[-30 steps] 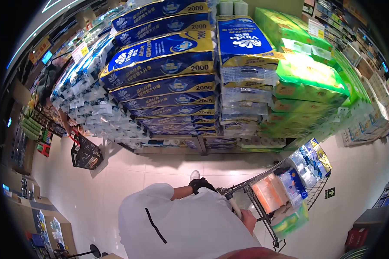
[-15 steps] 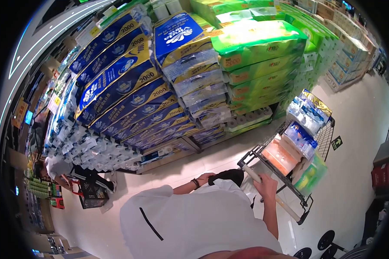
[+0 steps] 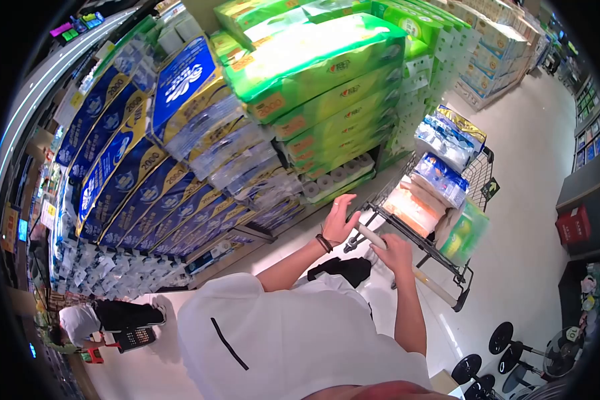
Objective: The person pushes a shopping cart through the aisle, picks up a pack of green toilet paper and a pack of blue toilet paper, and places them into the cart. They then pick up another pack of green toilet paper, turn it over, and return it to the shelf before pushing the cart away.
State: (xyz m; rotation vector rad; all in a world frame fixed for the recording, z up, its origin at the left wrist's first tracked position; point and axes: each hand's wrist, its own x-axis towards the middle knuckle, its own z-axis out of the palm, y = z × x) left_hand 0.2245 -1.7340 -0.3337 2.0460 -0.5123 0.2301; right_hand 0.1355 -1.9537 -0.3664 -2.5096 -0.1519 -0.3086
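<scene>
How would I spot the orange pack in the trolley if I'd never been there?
Find the wire shopping cart, right of the tall stack of green tissue packs. Look at the end by the pale handle, where the right hand is. The orange pack is mostly orange and white, while its neighbours are a blue pack and a green pack.

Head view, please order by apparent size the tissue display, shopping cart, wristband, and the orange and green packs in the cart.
1. Tissue display
2. Shopping cart
3. Orange pack and green pack in the cart, too alike to rank
4. Wristband
</scene>
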